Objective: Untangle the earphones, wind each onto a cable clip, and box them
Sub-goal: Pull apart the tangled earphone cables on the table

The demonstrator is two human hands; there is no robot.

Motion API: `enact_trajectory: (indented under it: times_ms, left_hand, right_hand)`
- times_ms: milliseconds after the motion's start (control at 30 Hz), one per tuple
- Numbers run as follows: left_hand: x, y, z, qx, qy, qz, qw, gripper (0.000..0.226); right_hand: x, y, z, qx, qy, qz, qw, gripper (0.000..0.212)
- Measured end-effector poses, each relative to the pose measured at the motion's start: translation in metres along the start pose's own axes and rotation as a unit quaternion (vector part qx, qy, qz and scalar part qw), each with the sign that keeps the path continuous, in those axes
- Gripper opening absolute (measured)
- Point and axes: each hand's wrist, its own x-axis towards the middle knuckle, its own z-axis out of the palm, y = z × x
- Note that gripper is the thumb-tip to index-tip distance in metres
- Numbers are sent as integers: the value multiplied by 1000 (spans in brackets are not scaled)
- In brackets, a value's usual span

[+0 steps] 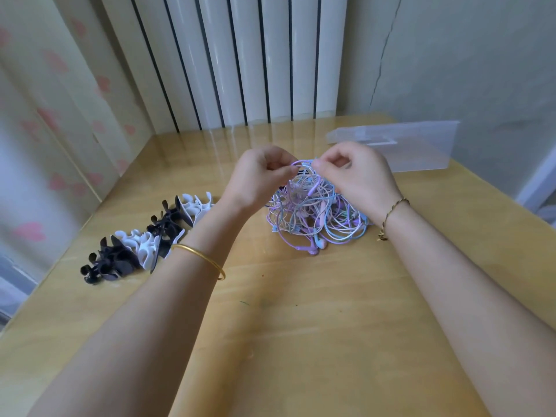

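Earphones (316, 212) lie tangled mid-table, right of the clips (144, 239); left hand (258, 176) and right hand (355, 176) each pinch a top loop. Light, limp, snag-prone cords: probably best held near a plug.

Cable clips (141, 242) block the counter (301, 326) left of the left hand (258, 176); earphone tangle (313, 215) lies beneath; box (421, 152) beyond the right hand (358, 173); nearer side open.

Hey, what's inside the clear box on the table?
The clear plastic box looks empty: nothing shows through its transparent walls. The right hand covers its near left corner, so that part is unseen.
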Motion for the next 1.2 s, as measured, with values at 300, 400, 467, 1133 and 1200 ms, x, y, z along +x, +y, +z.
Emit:
enact_trajectory:
  times_ms: [300, 400, 467, 1133, 1200]
  left_hand:
    - [-5, -7, -2, -4, -19, -27, 999, 21]
    - [-7, -18, -3, 31, 4, -58, 998, 22]
    - [-8, -25, -1, 78, -17, -92, 993, 15]
    - [-10, 10, -17, 92, -9, -135, 987, 19]
    - [-10, 14, -20, 28, 7, -154, 988, 20]
  right_hand:
    - [-6, -2, 2, 133, 43, 11, 990, 20]
    - [-8, -2, 2, 179, 73, 3, 981, 23]
    - [-8, -2, 3, 181, 80, 0, 980, 23]
    - [-6, 10, 0, 125, 144, 34, 981, 21]
    - [-7, 9, -3, 87, 138, 28, 986, 16]
